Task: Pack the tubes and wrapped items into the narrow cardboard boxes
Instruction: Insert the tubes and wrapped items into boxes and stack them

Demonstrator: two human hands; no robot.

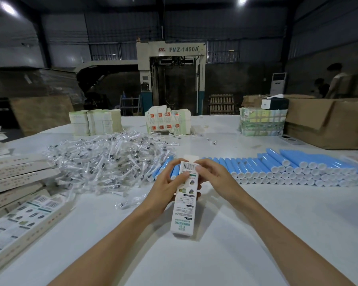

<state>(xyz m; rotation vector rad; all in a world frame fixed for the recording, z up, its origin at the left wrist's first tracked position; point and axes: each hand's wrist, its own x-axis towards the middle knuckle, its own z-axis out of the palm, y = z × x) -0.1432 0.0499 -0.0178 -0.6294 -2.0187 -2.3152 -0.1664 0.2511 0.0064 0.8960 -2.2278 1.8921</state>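
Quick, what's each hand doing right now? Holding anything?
Left hand: grips the narrow cardboard box around its upper half.
Right hand: pinches the same box near its barcode end.

Head-worn view, forward and down

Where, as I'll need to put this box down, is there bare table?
Widest bare table lies right of the held box, nearer you than the blue tubes. A smaller patch lies between your left forearm and the boxes stacked at left. Crowded: the wrapped-item heap and tube rows.
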